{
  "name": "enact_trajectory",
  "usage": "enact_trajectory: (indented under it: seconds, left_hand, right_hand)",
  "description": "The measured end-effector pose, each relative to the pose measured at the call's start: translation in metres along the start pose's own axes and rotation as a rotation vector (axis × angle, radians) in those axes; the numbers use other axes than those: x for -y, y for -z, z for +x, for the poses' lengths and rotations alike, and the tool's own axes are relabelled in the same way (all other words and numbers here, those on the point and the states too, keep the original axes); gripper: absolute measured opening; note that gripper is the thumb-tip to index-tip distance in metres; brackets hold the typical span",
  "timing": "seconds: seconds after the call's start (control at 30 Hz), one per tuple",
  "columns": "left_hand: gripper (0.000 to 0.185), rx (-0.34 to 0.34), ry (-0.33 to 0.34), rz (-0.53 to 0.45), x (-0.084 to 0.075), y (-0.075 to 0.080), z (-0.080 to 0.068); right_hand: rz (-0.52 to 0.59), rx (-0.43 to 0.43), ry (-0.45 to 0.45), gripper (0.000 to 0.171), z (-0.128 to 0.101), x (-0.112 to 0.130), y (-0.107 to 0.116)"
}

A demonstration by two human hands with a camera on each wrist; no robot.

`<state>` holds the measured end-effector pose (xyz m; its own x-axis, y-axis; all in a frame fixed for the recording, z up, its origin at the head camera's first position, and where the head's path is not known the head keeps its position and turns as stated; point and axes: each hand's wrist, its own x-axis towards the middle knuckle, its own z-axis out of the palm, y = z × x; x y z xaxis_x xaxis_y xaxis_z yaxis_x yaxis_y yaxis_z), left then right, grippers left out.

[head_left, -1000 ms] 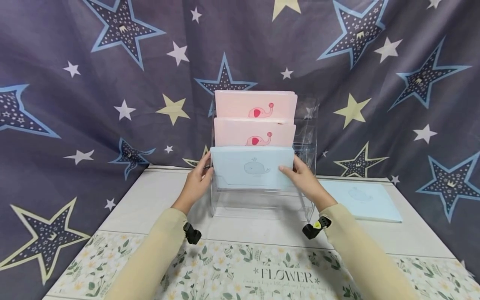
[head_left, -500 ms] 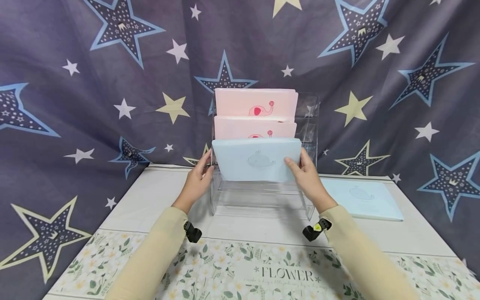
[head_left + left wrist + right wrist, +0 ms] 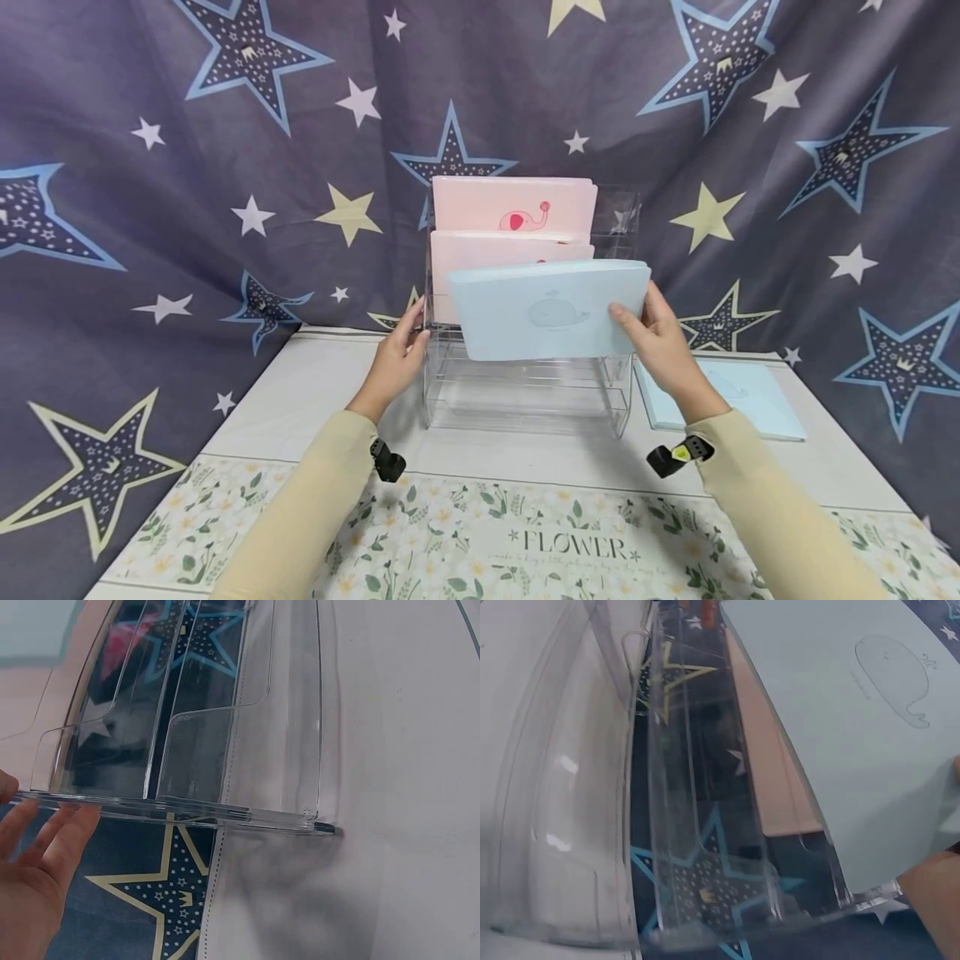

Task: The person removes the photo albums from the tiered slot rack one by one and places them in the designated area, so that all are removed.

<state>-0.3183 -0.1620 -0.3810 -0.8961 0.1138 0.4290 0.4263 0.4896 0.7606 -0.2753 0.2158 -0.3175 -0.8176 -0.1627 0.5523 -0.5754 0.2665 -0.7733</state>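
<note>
My right hand (image 3: pixel 663 346) pinches a light blue notebook (image 3: pixel 517 321) by its right end, thumb on the whale drawing on its front. The notebook is tilted in front of a clear tiered rack (image 3: pixel 525 421), and in the right wrist view its cover (image 3: pixel 832 720) hides part of the rack. My left hand (image 3: pixel 397 358) rests against the rack's left side; in the left wrist view the straight fingers (image 3: pixel 71 836) touch the outside of the side panel. Pink notebooks with a red elephant stand in the upper tiers, the top one (image 3: pixel 480 204) above a second (image 3: pixel 442 258).
Another light blue whale notebook (image 3: pixel 757 408) lies flat on the white table, right of the rack. A floral mat printed FLOWER (image 3: pixel 450 542) covers the table's front. Behind the table hangs a dark star-patterned curtain (image 3: pixel 300 150).
My right hand has lifted the light blue notebook out of the rack's front tier and moved it up and right, tilting it. My left hand has stayed at the rack's side.
</note>
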Motion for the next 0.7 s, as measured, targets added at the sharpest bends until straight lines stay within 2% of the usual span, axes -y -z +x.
enact_trajectory:
  seconds: [0.33,0.47,0.63,0.7]
  left_hand:
    - [0.057,-0.003,0.001,-0.007,0.000,0.000,0.000]
    - [0.057,-0.001,0.009,-0.004,-0.001,0.001,-0.001]
    - [0.057,0.003,0.008,-0.001,0.000,0.001,-0.001]
    - [0.057,0.005,0.004,-0.005,0.000,0.000,0.000]
  right_hand:
    - [-0.100,-0.036,0.018,0.049,-0.018,0.012,0.045]
    - [-0.045,-0.027,0.024,0.047,-0.026,0.012,0.062]
    - [0.076,0.017,0.022,0.048,-0.038,0.008,0.086]
    - [0.086,0.033,0.009,0.048,-0.043,0.007,0.095]
